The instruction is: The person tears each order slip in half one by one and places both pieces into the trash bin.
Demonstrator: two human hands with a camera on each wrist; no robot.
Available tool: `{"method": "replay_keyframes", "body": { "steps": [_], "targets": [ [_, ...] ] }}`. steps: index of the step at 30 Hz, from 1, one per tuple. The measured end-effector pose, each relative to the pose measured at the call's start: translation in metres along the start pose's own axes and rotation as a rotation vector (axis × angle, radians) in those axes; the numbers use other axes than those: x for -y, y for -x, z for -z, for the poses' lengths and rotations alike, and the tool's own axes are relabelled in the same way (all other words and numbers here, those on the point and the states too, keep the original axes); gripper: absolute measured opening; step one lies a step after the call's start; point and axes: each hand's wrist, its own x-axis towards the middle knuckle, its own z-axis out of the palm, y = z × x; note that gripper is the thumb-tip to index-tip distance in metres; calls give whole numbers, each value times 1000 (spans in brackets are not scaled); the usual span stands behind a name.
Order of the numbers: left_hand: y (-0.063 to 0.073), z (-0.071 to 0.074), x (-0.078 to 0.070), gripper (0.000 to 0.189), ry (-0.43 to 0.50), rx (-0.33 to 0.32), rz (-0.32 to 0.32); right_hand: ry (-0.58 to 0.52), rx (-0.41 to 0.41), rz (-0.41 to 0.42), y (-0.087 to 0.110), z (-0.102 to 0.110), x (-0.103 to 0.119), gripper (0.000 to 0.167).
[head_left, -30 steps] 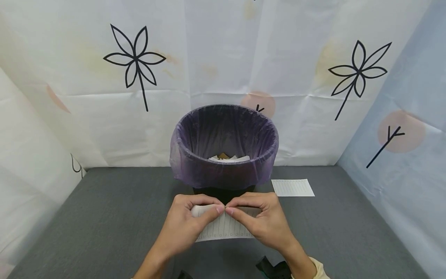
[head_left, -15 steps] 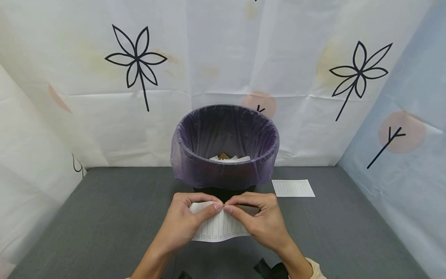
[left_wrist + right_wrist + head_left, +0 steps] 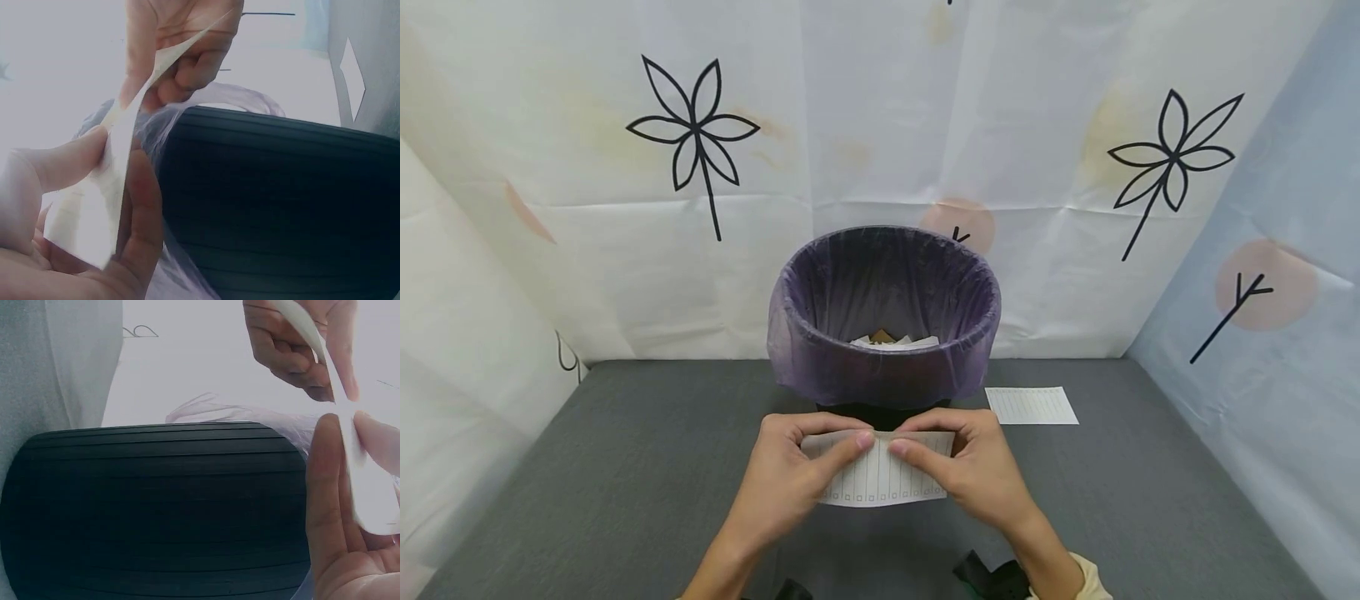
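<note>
A lined paper sheet (image 3: 880, 482) with a row of small printed boxes along its lower edge is held up in front of the bin. My left hand (image 3: 786, 475) pinches its upper edge between thumb and forefinger, left of the middle. On the other side of the middle, my right hand (image 3: 985, 471) pinches the same edge, a small gap separating the two thumbs. The left wrist view shows the paper (image 3: 94, 206) slightly bent and in one piece between both hands. Parts of its sides are hidden behind the fingers.
Behind the hands stands a dark ribbed bin (image 3: 156, 506) with a purple plastic liner (image 3: 880, 379); paper scraps (image 3: 898, 342) and a brown piece lie inside. Another lined sheet (image 3: 1032, 406) lies right of it on the grey table (image 3: 647, 483). Black straps (image 3: 992, 577) show near the right wrist.
The two thumbs, close together at the paper's upper edge before, have moved slightly apart. The sheet has risen a little and its upper edge now looks straighter. The bin and other sheet stay put.
</note>
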Motion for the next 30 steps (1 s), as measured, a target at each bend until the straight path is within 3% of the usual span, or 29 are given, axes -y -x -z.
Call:
{"method": "replay_keyframes", "body": {
  "steps": [9,30],
  "targets": [
    [-1,9,2,15,-13,52,-11,34,-43,26,0,2,1,7],
    [-1,7,1,14,62,11,5,-56,-95,36,-1,-2,-2,4]
  ]
}}
